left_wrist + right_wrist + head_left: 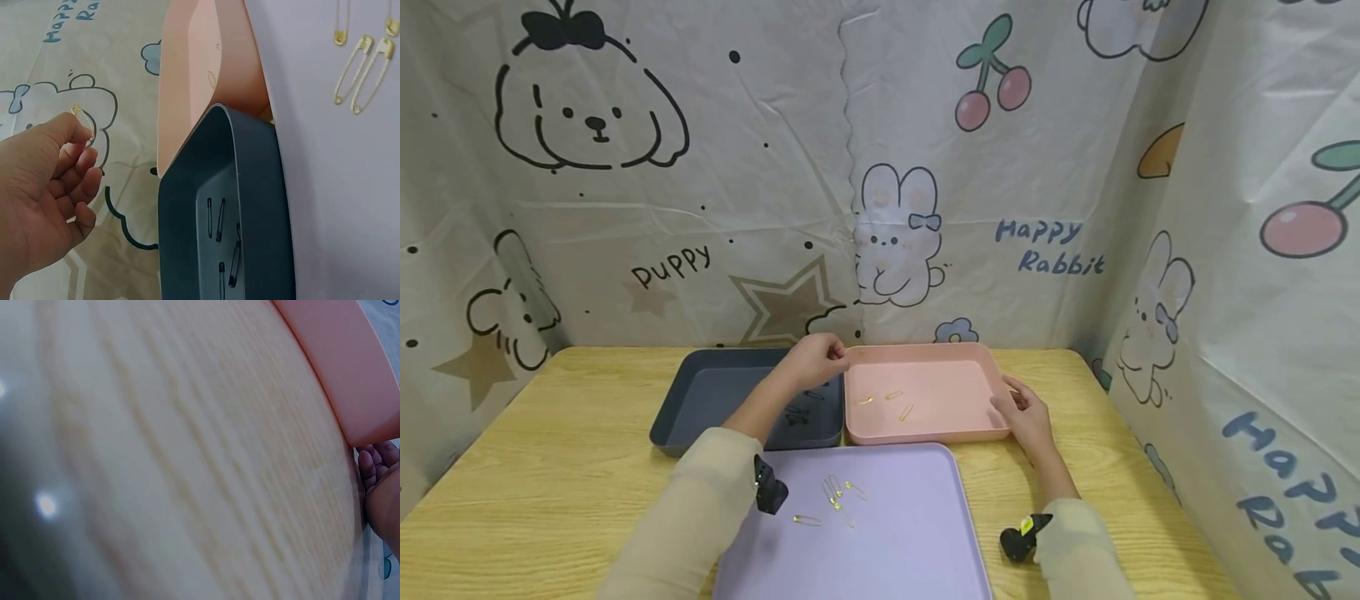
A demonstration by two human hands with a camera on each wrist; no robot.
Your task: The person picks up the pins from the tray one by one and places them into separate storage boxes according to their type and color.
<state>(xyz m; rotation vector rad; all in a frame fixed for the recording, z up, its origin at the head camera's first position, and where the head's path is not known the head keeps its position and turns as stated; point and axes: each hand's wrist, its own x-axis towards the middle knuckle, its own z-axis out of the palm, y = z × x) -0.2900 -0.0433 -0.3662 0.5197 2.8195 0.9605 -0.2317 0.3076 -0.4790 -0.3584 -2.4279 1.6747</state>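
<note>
Raised over the inner ends of the two back trays, my left hand [814, 364] pinches a gold safety pin [76, 109] between thumb and fingertips. The pink tray [958, 392] holds several gold safety pins [893, 395]. At its right side my right hand [1028, 419] grips the rim, thumb at the edge and fingers outside; the right wrist view shows only part of that hand, by the tray's corner. Black safety pins [797, 415] lie in the dark blue tray [715, 387], partly behind my left arm. More gold safety pins [807, 521] rest on the lilac tray [917, 533].
All three trays sit on a wooden table [550, 433], the pink and dark blue ones side by side, the lilac one in front of them. A printed cloth [775, 192] hangs behind the table and along its sides.
</note>
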